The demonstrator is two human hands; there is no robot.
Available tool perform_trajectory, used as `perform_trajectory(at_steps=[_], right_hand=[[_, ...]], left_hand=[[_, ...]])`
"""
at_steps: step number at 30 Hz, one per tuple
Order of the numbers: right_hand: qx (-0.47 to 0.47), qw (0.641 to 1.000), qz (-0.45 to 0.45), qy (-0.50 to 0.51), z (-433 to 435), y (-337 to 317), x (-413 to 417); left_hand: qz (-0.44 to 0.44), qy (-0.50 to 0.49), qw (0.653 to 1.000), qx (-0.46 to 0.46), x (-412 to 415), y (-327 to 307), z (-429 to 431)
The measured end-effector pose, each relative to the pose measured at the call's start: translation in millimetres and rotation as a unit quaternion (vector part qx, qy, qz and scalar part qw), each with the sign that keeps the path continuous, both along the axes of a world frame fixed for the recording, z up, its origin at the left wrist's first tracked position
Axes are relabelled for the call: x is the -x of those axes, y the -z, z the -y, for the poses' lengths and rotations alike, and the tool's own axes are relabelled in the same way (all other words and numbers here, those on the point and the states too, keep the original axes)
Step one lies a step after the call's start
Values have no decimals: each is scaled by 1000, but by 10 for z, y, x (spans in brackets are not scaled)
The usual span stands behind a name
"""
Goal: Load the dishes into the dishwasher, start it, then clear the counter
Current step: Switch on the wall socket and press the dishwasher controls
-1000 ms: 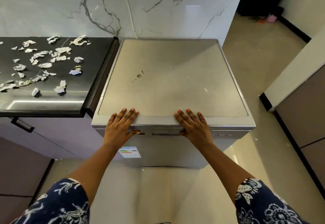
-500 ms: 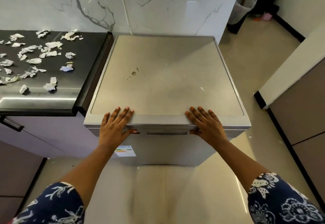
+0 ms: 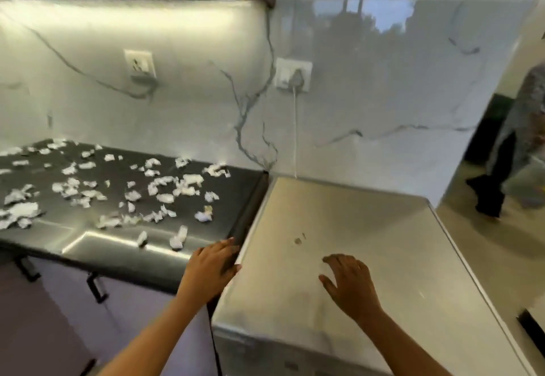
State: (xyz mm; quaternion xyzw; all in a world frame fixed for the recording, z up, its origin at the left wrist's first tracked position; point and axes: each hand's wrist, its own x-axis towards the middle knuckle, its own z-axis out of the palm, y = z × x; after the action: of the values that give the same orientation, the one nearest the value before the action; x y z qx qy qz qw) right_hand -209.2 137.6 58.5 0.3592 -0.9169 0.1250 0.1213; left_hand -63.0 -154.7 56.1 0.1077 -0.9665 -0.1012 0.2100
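Observation:
The silver dishwasher (image 3: 362,228) stands against the marble wall, its door closed and its flat top bare. My right hand (image 3: 351,284) hovers over the top's front part, fingers spread, holding nothing. My left hand (image 3: 211,269) is at the dishwasher's left edge, over the gap beside the black counter (image 3: 88,237), fingers apart and empty. Several torn scraps of white paper (image 3: 165,189) lie scattered across the counter.
A cord runs from a wall socket (image 3: 293,76) down behind the dishwasher. A second socket (image 3: 140,64) sits above the counter. Purple cabinets with black handles (image 3: 95,287) lie below the counter. A person (image 3: 513,145) stands on the floor at the right.
Both hands have left the dishwasher's front edge and lifted; the left moved toward the counter. My view has swung up and left, showing the wall, sockets and more paper scraps.

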Motion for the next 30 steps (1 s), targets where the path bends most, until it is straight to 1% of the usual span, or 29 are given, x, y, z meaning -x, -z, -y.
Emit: perform_trajectory(at_steps=[2,6,9,13,18,22,26,30], right_hand=[[34,999,4,-8,474,-200,202],[64,998,0,3,1437,-644,647],[89,996,4,22,2136,-929,1038],[91,994,13,51,2872,-1448,1650],[91,993,17,79,3389,-1993,2334],[97,989,-12,107,3653,-2203,2807],[134,977,-82,141,3884,-2242,3179],[190,956,-156,158,4063,-2165,3258]], left_hand=[[-27,-27,999,-5,203,-252,434],[-76,-50,996,-15,798,-751,1283],[-106,-45,993,13,1355,-1120,1905],[-68,-37,996,36,2173,-1561,2528],[-31,-45,996,65,3031,-1933,3030],[-27,-38,995,88,3612,-2189,3295],[-52,-38,993,99,4084,-2270,3515],[-101,-24,988,111,4325,-2099,3684]])
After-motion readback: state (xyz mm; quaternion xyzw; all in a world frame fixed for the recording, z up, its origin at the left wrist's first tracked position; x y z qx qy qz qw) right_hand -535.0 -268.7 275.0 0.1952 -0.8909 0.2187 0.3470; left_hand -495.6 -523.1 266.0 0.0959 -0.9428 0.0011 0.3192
